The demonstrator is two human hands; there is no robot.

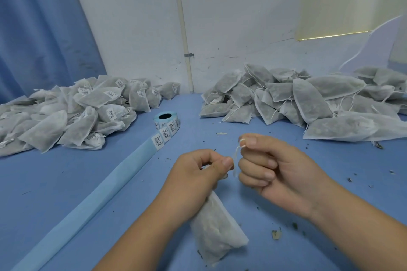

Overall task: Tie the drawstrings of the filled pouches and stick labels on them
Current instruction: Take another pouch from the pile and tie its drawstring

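pouch [217, 231] | neck in left hand [198, 174] grip | drawstring [235, 160] pinched by right hand [271, 167]

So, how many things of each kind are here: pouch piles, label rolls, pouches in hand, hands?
Piles: 2 (labelled pile, unlabelled pile)
Label roll: 1
Held pouch: 1
Hands: 2 (left hand gripping the pouch, right hand pinching its drawstring)
Total: 6

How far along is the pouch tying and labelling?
Done: the labelled pile at left. In hand: the left hand grips one pouch, the right hand pinches its drawstring. Left: labelling it from the label roll, then the unlabelled pile at right.
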